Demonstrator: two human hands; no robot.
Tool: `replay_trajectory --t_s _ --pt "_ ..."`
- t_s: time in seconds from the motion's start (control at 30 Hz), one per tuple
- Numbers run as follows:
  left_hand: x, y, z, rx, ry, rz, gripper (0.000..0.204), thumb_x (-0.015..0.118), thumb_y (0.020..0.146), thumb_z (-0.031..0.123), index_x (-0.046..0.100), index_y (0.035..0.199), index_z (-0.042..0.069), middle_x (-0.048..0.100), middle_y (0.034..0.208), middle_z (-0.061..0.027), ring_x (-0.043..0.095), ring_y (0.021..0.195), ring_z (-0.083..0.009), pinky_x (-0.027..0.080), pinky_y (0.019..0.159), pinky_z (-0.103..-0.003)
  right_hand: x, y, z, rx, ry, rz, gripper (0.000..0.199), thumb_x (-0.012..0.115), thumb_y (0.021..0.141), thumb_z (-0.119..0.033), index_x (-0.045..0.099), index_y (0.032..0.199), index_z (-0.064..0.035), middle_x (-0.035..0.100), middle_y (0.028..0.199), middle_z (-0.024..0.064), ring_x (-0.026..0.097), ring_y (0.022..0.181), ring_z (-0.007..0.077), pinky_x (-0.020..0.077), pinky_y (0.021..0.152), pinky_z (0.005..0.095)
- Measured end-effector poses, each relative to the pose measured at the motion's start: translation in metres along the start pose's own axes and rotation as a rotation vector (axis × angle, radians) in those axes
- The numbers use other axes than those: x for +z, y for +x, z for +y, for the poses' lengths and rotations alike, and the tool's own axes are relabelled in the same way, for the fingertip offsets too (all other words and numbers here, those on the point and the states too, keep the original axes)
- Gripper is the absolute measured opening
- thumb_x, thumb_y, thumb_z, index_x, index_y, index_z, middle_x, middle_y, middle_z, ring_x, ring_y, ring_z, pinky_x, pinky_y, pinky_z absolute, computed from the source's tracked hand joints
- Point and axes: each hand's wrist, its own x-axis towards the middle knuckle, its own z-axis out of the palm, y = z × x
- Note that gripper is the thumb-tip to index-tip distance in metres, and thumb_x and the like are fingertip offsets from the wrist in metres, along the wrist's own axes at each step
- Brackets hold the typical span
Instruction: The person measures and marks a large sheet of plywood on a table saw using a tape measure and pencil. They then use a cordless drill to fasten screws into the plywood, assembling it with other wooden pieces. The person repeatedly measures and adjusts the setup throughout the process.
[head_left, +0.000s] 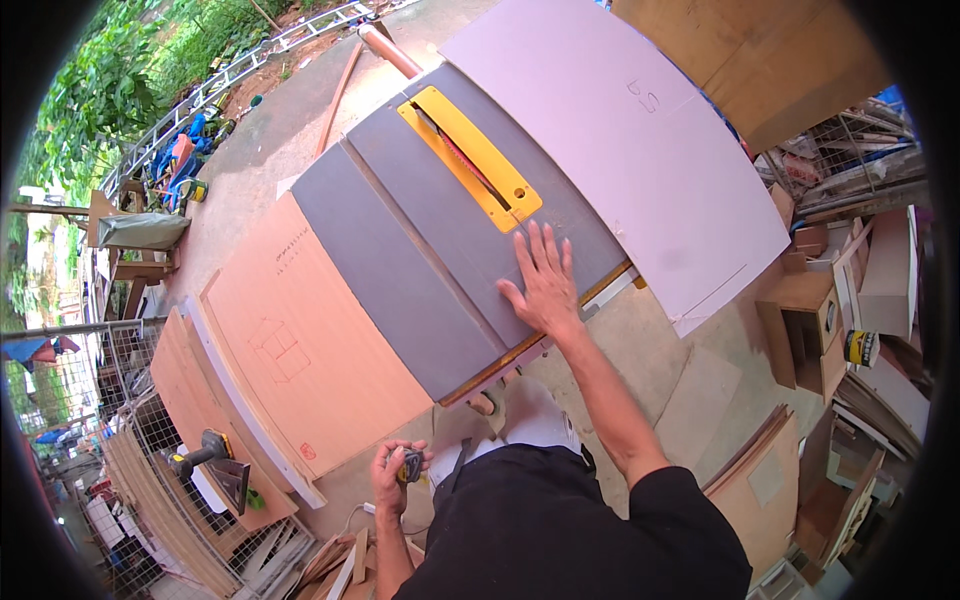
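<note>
My right hand (543,280) lies flat, fingers spread, on the grey top of a table saw (420,250), just below the yellow blade insert (470,158). My left hand (397,472) is down by my waist, closed around a small yellow and black tape measure (411,465). A large pale pink board (620,130) rests over the right side of the saw table. A brown plywood sheet (300,350) with pencil sketches lies against the saw's left side.
A power tool (212,462) sits on stacked boards over a wire rack at lower left. Wooden boxes, offcuts and a small can (860,347) crowd the right. Concrete floor, a ladder (240,65) and greenery lie beyond.
</note>
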Motion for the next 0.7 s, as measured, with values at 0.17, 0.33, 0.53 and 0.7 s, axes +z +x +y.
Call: replay_trajectory --t_s 0.17,0.33,0.53,0.7 --pt "0.001 0.002 -0.008 0.007 0.046 0.031 0.035 0.069 0.109 0.030 0.064 0.127 0.002 0.078 0.124 -0.0242 0.081 0.100 -0.0310 0.067 0.089 -0.041 -0.009 -0.119 0.033 0.335 -0.014 0.020 0.091 0.063 0.107 -0.049 0.026 0.174 0.0009 0.019 0.183 0.0241 0.013 0.170 0.0442 0.0131 0.136 0.0622" --pt "0.015 0.022 -0.011 0.037 0.021 -0.007 0.033 0.068 0.109 0.031 0.065 0.128 0.004 0.079 0.117 -0.0202 0.081 0.096 -0.0272 0.065 0.085 -0.038 -0.019 -0.183 0.037 0.656 0.211 0.093 0.079 0.069 0.105 -0.034 0.038 0.166 0.0056 0.039 0.169 0.0312 0.039 0.156 0.0485 0.0348 0.126 0.0580" --pt "0.036 0.043 0.004 0.022 0.207 -0.092 0.035 0.074 0.104 0.030 0.066 0.127 0.004 0.077 0.103 -0.0123 0.080 0.095 -0.0239 0.063 0.086 -0.036 -0.035 -0.153 -0.023 0.322 0.736 -0.093 0.040 0.075 0.101 -0.024 0.070 0.135 -0.0024 0.075 0.123 0.0205 0.075 0.106 0.0357 0.0593 0.093 0.0460" --pt "0.042 0.045 0.003 0.149 0.282 -0.128 0.038 0.075 0.103 0.028 0.066 0.131 0.004 0.074 0.111 -0.0095 0.076 0.100 -0.0198 0.063 0.088 -0.035 -0.044 -0.128 -0.064 0.065 0.799 -0.373 0.033 0.073 0.104 -0.029 0.077 0.125 -0.0042 0.081 0.107 0.0156 0.078 0.093 0.0320 0.0611 0.086 0.0418"
